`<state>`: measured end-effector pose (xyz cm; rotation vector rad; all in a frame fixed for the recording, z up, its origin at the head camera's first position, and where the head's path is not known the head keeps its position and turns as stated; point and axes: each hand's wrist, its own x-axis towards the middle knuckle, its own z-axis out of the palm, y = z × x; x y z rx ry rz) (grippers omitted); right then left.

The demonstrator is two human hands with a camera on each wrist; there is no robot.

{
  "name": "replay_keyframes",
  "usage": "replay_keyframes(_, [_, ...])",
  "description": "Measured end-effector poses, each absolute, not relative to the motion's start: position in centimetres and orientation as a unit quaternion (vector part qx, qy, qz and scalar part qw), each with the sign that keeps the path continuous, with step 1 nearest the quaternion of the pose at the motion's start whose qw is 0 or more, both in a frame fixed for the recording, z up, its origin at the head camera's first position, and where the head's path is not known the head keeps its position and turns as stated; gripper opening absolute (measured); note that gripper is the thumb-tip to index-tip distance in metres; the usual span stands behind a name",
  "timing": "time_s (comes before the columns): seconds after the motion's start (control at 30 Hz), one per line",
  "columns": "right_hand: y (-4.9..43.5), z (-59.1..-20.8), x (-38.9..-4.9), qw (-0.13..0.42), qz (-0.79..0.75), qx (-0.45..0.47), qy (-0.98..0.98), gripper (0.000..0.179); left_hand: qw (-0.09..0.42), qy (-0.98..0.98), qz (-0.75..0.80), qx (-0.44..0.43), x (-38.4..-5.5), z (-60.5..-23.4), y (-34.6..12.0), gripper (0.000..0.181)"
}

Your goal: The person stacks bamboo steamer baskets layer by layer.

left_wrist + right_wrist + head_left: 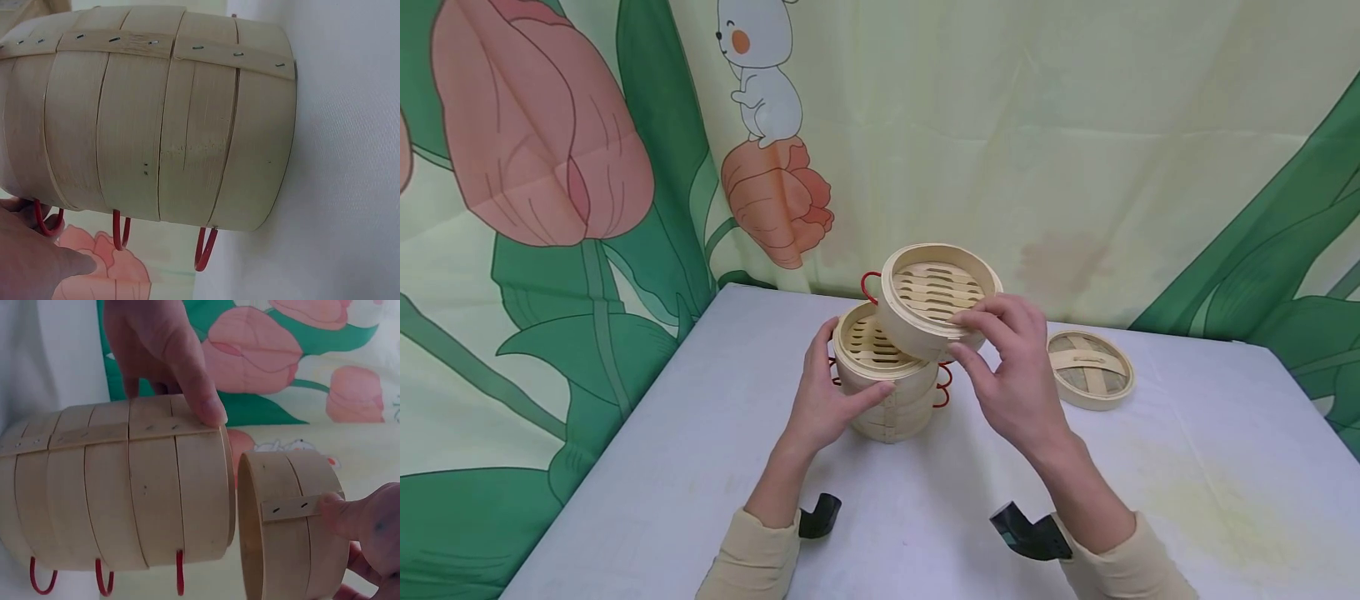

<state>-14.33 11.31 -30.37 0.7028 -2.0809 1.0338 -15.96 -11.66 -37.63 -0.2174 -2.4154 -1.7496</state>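
A stack of bamboo steamer baskets (891, 408) with red side loops stands on the table. My left hand (831, 392) grips the top of this stack from the left, thumb on the near side. In the right wrist view that thumb presses near the upper rim of the stack (153, 494). My right hand (1015, 367) pinches the near right rim of a separate steamer basket (917, 321), thumb outside and fingers over the edge. This basket is tilted above the stack, and the right wrist view shows a gap between them. Its slatted floor shows no contents.
A round woven bamboo lid (1090, 369) with a crossed strap lies on the table to the right of the stack. White cloth covers the table (1187, 483). Behind it hangs a printed curtain (940, 125) with tulips and a rabbit.
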Motion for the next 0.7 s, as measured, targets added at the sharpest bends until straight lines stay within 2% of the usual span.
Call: replay_keyframes(0.7, [8.7,-30.4,-14.4,0.331,0.391,0.283,-0.811,0.026,0.082,-0.805,-0.582,-0.081,-16.0,-37.6,-11.8,0.113])
